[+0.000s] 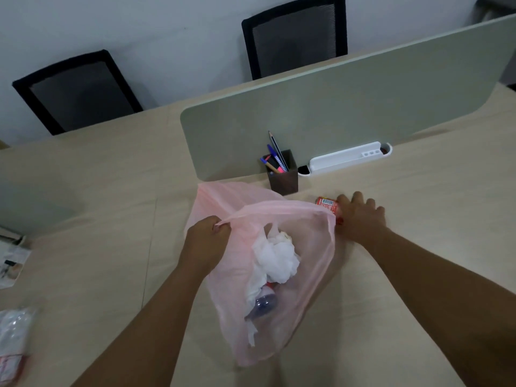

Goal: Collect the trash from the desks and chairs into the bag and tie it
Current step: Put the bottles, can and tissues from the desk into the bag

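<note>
A thin pink plastic bag (pixel 231 275) hangs open over the beige desk (pixel 97 219). Crumpled white tissue (pixel 277 258) and a dark bottle-like item (pixel 264 304) lie inside it. My left hand (pixel 208 240) pinches the bag's rim at its left side and holds the mouth open. My right hand (pixel 360 216) lies on the desk just right of the bag, fingers closed over a small red carton (pixel 326 204) with a white label; only the carton's far end shows.
A brown pen holder (pixel 283 177) with pens stands behind the bag against a grey-green desk divider (pixel 349 107). A white tray (pixel 346 156) sits beside it. Clear plastic wrappers (pixel 12 336) and papers (pixel 11 261) lie at the left edge. Two black mesh chairs (pixel 78 90) stand beyond the desk.
</note>
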Demonstrator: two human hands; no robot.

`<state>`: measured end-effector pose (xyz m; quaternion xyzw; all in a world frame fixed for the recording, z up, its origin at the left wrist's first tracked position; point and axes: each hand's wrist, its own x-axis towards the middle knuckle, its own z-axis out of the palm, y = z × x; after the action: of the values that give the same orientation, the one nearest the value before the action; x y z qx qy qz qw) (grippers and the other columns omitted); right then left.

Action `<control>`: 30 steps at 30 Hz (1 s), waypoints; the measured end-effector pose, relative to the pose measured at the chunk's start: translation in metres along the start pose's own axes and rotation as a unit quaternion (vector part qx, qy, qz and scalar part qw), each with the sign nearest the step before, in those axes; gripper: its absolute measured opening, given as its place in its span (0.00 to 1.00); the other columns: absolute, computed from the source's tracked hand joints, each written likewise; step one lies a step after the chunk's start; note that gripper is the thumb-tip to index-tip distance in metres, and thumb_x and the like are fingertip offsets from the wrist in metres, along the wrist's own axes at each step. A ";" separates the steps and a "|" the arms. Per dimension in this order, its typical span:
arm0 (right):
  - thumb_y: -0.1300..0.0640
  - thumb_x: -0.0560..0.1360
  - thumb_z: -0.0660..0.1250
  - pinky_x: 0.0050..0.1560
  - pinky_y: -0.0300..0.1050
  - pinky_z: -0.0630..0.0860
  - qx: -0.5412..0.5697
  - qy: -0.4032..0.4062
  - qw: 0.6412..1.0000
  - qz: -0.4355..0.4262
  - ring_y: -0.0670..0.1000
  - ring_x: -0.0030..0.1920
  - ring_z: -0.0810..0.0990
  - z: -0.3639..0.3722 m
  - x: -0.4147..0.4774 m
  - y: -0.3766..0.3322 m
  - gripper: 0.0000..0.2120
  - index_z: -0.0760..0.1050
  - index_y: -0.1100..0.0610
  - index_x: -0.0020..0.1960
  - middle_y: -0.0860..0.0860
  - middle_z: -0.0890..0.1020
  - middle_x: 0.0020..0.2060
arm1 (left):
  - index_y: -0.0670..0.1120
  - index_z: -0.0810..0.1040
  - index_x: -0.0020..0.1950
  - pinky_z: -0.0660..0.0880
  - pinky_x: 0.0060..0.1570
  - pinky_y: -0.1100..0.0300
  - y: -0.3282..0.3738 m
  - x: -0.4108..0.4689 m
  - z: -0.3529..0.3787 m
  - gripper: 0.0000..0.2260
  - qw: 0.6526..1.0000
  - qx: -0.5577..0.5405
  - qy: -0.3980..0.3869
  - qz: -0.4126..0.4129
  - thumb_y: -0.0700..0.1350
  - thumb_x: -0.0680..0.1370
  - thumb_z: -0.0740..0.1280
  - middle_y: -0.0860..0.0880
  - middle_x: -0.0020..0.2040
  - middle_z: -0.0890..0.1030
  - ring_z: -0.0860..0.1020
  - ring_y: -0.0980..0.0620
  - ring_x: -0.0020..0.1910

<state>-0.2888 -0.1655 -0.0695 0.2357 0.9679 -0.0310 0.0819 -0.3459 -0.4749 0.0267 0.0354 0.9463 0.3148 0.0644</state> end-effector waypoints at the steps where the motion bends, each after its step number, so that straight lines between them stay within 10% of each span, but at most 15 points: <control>1: 0.38 0.72 0.63 0.55 0.56 0.70 0.038 -0.009 0.999 0.025 0.61 0.56 0.73 -0.002 -0.011 0.006 0.28 0.63 0.50 0.65 0.55 0.70 0.57 | 0.41 0.71 0.35 0.66 0.32 0.57 0.002 0.000 -0.001 0.14 1.000 -0.001 -0.003 0.006 0.45 0.79 0.62 0.46 0.32 0.74 0.69 0.47 0.33; 9: 0.45 0.68 0.75 0.38 0.51 0.82 0.425 -0.062 0.901 -0.059 0.53 0.44 0.82 -0.077 -0.110 -0.004 0.33 0.59 0.44 0.64 0.48 0.77 0.50 | 0.37 0.73 0.38 0.65 0.35 0.55 0.027 -0.005 -0.013 0.12 0.998 -0.033 -0.003 0.048 0.45 0.76 0.62 0.42 0.35 0.75 0.70 0.42 0.37; 18: 0.41 0.70 0.71 0.58 0.49 0.75 0.454 -0.143 0.880 0.003 0.54 0.57 0.77 -0.068 -0.142 -0.108 0.37 0.60 0.51 0.72 0.54 0.74 0.65 | 0.39 0.70 0.37 0.64 0.31 0.56 0.001 -0.024 -0.063 0.12 0.996 -0.032 0.051 0.071 0.46 0.75 0.61 0.44 0.33 0.73 0.67 0.44 0.33; 25: 0.45 0.68 0.72 0.52 0.55 0.72 0.200 0.317 0.926 0.053 0.58 0.54 0.72 -0.056 -0.160 -0.128 0.27 0.70 0.54 0.63 0.57 0.73 0.57 | 0.44 0.64 0.34 0.60 0.30 0.55 -0.034 -0.035 -0.101 0.11 0.993 -0.038 0.083 0.070 0.44 0.75 0.60 0.47 0.31 0.66 0.61 0.48 0.31; 30: 0.52 0.78 0.61 0.55 0.54 0.73 0.211 0.123 0.962 0.124 0.63 0.58 0.75 -0.058 -0.149 -0.113 0.12 0.74 0.54 0.59 0.58 0.77 0.59 | 0.40 0.67 0.35 0.61 0.31 0.56 -0.055 -0.036 -0.120 0.12 0.992 -0.045 0.087 0.080 0.45 0.76 0.60 0.46 0.32 0.69 0.64 0.46 0.32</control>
<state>-0.2185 -0.3271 0.0159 0.3677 0.9051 -0.1951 -0.0861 -0.3291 -0.5933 0.0922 0.0807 0.9274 0.3629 -0.0419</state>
